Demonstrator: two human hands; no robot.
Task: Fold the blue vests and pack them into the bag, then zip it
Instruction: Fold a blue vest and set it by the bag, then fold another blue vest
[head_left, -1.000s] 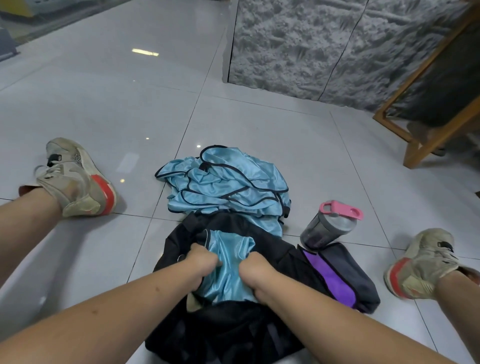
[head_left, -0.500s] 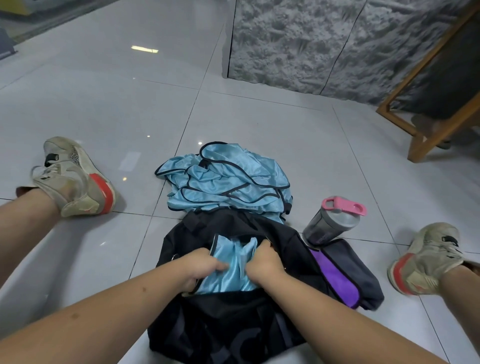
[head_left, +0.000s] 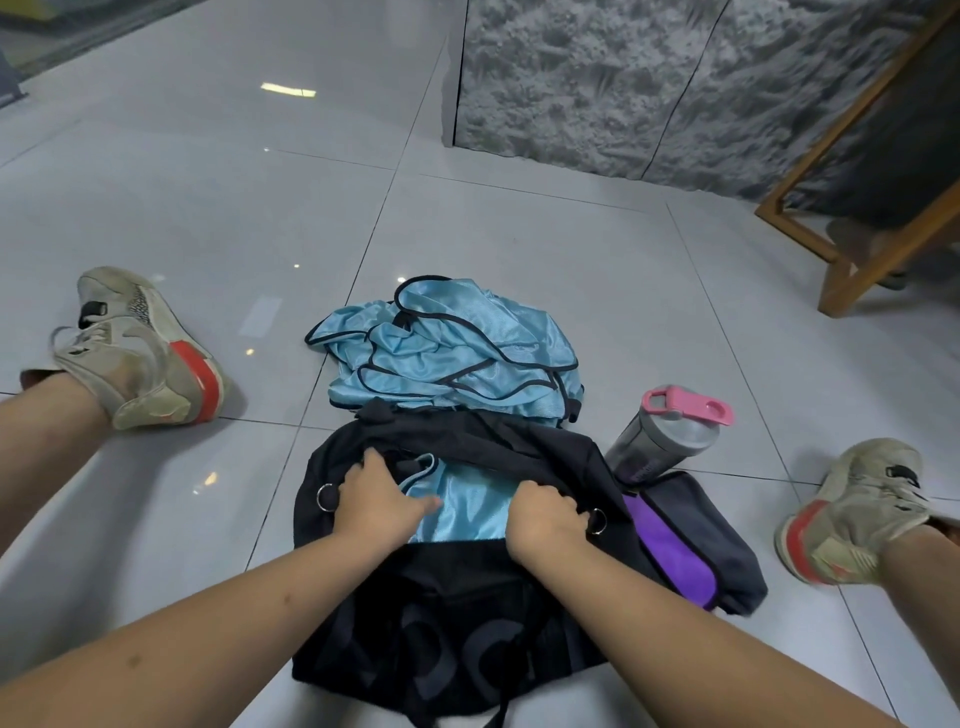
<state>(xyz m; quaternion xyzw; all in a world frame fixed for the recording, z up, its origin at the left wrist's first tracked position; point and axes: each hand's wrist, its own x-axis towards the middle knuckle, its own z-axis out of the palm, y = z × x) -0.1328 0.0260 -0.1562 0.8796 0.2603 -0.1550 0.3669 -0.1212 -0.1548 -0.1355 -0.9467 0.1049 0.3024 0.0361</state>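
- At nine o'clock, a worn grey sneaker with a red heel (head_left: 140, 353) rests on the glossy tiled floor (head_left: 208, 218).
- At the centre, a black bag (head_left: 447, 613) lies open on the floor, a folded blue vest (head_left: 467, 504) showing in its mouth.
- The left hand (head_left: 376, 501) rests on the bag's left edge, fingers spread and fairly straight, thumb touching the vest.
- At twelve o'clock from the bag, touching its far edge, lies a crumpled pile of blue vests (head_left: 447, 353).
- The right hand (head_left: 545, 517) is curled tight, gripping the bag's right edge.
- At two o'clock from the bag, a grey bottle with a pink lid (head_left: 665, 436) leans against a purple-and-grey pouch (head_left: 691, 540).
- At three o'clock sits a second sneaker (head_left: 857, 509).
- At one o'clock, far off, stands a wooden frame (head_left: 852, 260).
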